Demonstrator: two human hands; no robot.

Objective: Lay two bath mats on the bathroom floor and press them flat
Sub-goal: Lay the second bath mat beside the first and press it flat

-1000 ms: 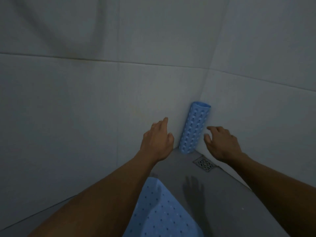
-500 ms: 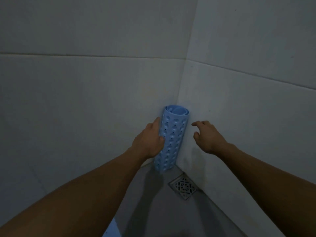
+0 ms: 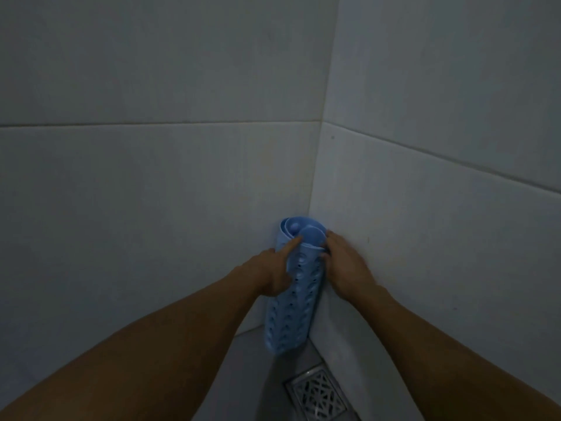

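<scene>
Where two pale tiled walls [image 3: 151, 192] meet above a grey floor [image 3: 258, 375] with a metal drain [image 3: 317, 396], the rolled blue bath mat [image 3: 291, 305] stands upright, open end up, the left hand [image 3: 270, 275] and right hand [image 3: 346, 268] gripping its upper part from either side.

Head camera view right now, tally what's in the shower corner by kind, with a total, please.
Rolled blue bath mats: 1, standing in the corner
Floor drain grates: 1
Hands: 2, left hand and right hand, both on the roll
Total: 4
</scene>
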